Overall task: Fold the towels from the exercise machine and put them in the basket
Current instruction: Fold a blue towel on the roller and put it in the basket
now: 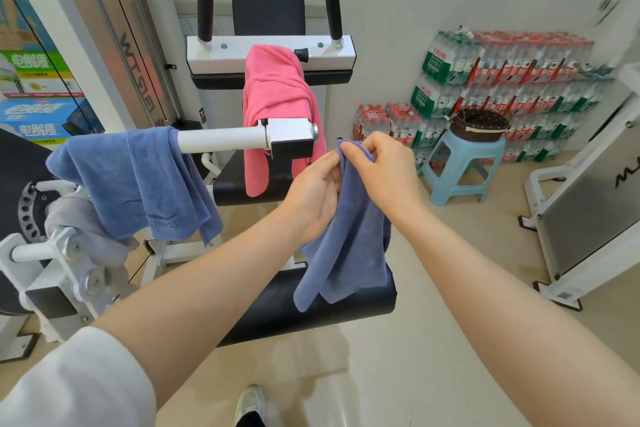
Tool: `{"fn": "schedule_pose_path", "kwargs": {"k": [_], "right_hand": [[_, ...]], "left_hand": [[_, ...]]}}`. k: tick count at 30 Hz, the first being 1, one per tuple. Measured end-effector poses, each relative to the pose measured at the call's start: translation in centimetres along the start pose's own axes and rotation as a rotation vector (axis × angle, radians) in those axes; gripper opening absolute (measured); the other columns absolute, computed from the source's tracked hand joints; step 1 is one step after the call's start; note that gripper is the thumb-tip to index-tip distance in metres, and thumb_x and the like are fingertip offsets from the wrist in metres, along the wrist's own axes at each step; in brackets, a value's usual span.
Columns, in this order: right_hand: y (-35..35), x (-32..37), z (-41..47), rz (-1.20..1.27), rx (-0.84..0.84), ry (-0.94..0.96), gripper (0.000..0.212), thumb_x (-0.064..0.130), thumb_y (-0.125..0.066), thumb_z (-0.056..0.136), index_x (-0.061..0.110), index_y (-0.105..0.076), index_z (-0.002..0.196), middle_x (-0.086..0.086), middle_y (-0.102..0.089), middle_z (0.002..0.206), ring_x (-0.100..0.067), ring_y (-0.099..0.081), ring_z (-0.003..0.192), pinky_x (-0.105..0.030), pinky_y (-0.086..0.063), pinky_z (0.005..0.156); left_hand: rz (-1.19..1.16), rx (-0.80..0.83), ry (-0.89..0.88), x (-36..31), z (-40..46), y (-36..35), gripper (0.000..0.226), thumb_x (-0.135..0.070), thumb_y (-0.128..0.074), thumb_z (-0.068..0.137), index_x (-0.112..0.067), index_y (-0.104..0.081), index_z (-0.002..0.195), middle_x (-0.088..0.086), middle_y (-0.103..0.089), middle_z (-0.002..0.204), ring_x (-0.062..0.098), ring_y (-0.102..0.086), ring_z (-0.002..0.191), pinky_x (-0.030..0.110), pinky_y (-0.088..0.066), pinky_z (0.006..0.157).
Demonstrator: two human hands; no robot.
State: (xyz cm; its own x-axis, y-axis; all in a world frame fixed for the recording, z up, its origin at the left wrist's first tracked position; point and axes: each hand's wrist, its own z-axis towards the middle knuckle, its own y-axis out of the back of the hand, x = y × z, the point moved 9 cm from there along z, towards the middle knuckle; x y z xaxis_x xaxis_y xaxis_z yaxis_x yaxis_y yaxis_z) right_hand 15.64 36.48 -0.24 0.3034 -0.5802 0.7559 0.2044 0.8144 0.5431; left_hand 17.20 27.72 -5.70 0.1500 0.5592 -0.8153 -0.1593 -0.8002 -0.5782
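Both arms reach forward; the right hand [379,166] pinches the top edge of a small blue towel [349,239], the left hand [317,194] grips it just below. It hangs over the exercise machine's [270,59] black pad [311,308]. The basket [479,126] sits on a stool [462,166], right of the machine.

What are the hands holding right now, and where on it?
Both hands, left and right, grip the purple-blue towel at its bunched top edge; the rest hangs free.

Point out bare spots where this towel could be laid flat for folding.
Free: the black pad below the held towel, and the floor between pad and blue stool. Crowded: the white bar with the blue towel, pink towel behind; the stool carries the basket.
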Motion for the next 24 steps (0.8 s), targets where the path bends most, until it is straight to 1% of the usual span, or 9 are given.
{"fn": "schedule_pose_path", "kwargs": {"k": [2, 4, 6, 9, 14, 16, 18, 22, 24], "right_hand": [[0.3, -0.5, 0.0, -0.017, -0.048, -0.055, 0.043, 0.038, -0.057, 0.088, 0.014, -0.037, 0.059, 0.003, -0.040, 0.056, -0.009, -0.037, 0.052, -0.025, -0.029, 0.049], [0.4, -0.5, 0.1, -0.022, -0.053, -0.053, 0.048, 0.038, -0.055, 0.090, 0.016, -0.032, 0.054, 0.003, -0.035, 0.052, -0.010, -0.033, 0.050, -0.030, -0.026, 0.050], [0.6, -0.2, 0.1, 0.006, -0.044, -0.027, 0.051, 0.036, -0.055, 0.091, 0.017, -0.030, 0.051, 0.003, -0.032, 0.049, -0.010, -0.030, 0.048, -0.030, -0.024, 0.050], [-0.1, 0.3, 0.1, 0.052, 0.042, 0.012, 0.050, 0.032, -0.052, 0.093, 0.015, -0.031, 0.052, 0.003, -0.030, 0.049, -0.010, -0.027, 0.048, -0.028, -0.023, 0.050], [-3.1, -1.9, -1.7, 0.301, 0.535, -0.171, 0.046, 0.038, -0.044, 0.096, -0.004, -0.054, 0.079, -0.006, -0.051, 0.065, -0.014, -0.046, 0.057, -0.024, -0.037, 0.057], [-3.7, -3.6, -3.3, 0.336, 0.736, -0.336, 0.036, 0.035, -0.043, 0.098, 0.008, -0.058, 0.080, 0.003, -0.061, 0.060, -0.006, -0.054, 0.046, -0.016, -0.040, 0.044], [-4.0, -5.0, -4.7, 0.274, 0.892, -0.418, 0.027, 0.034, -0.046, 0.095, 0.015, -0.059, 0.082, 0.007, -0.065, 0.060, -0.004, -0.057, 0.046, -0.017, -0.041, 0.042], [-4.8, -8.2, -7.6, 0.063, 1.180, -0.590, 0.030, 0.036, -0.057, 0.089, 0.012, -0.062, 0.105, 0.002, -0.072, 0.091, -0.008, -0.069, 0.074, -0.020, -0.052, 0.063], [-4.6, -8.9, -8.0, 0.049, 1.187, -0.659, 0.035, 0.036, -0.056, 0.090, 0.008, -0.061, 0.109, 0.000, -0.072, 0.088, -0.009, -0.069, 0.072, -0.020, -0.050, 0.067]], "left_hand": [[0.004, -0.019, 0.021, 0.4, -0.1, -0.4, 0.034, -0.028, -0.035, 0.101, -0.006, -0.060, 0.097, 0.007, -0.064, 0.093, 0.015, -0.060, 0.095, 0.032, -0.041, 0.102], [0.030, -0.065, -0.009, 0.6, 0.0, 0.0, 0.031, -0.025, -0.038, 0.100, -0.005, -0.061, 0.106, 0.009, -0.065, 0.096, 0.016, -0.061, 0.094, 0.031, -0.045, 0.097], [0.114, -0.095, -0.056, 0.4, 0.0, 0.5, 0.029, -0.019, -0.042, 0.099, -0.001, -0.058, 0.115, 0.012, -0.065, 0.101, 0.020, -0.063, 0.095, 0.033, -0.047, 0.092], [0.168, -0.153, -0.079, -0.6, 0.0, 1.2, 0.026, -0.017, -0.048, 0.097, -0.002, -0.062, 0.111, 0.015, -0.067, 0.104, 0.025, -0.063, 0.100, 0.037, -0.049, 0.094], [0.276, -0.220, -0.132, -3.5, 0.4, 2.4, 0.019, -0.015, -0.051, 0.095, -0.004, -0.066, 0.096, 0.024, -0.064, 0.103, 0.033, -0.060, 0.097, 0.050, -0.046, 0.098], [0.269, -0.279, -0.161, -4.9, 0.6, 3.3, 0.018, -0.018, -0.051, 0.095, -0.007, -0.064, 0.091, 0.018, -0.064, 0.096, 0.029, -0.059, 0.092, 0.045, -0.048, 0.093], [0.263, -0.345, -0.217, -6.4, 0.8, 4.5, 0.017, -0.020, -0.052, 0.095, -0.011, -0.064, 0.086, 0.014, -0.063, 0.092, 0.026, -0.057, 0.090, 0.042, -0.049, 0.090], [0.269, -0.458, -0.308, -8.4, 0.4, 7.2, 0.018, -0.019, -0.054, 0.094, -0.014, -0.064, 0.080, 0.008, -0.064, 0.085, 0.021, -0.060, 0.082, 0.037, -0.052, 0.085], [0.279, -0.501, -0.317, -8.8, 0.2, 8.4, 0.019, -0.020, -0.054, 0.094, -0.016, -0.063, 0.078, 0.005, -0.063, 0.081, 0.017, -0.059, 0.076, 0.031, -0.052, 0.077]]}}
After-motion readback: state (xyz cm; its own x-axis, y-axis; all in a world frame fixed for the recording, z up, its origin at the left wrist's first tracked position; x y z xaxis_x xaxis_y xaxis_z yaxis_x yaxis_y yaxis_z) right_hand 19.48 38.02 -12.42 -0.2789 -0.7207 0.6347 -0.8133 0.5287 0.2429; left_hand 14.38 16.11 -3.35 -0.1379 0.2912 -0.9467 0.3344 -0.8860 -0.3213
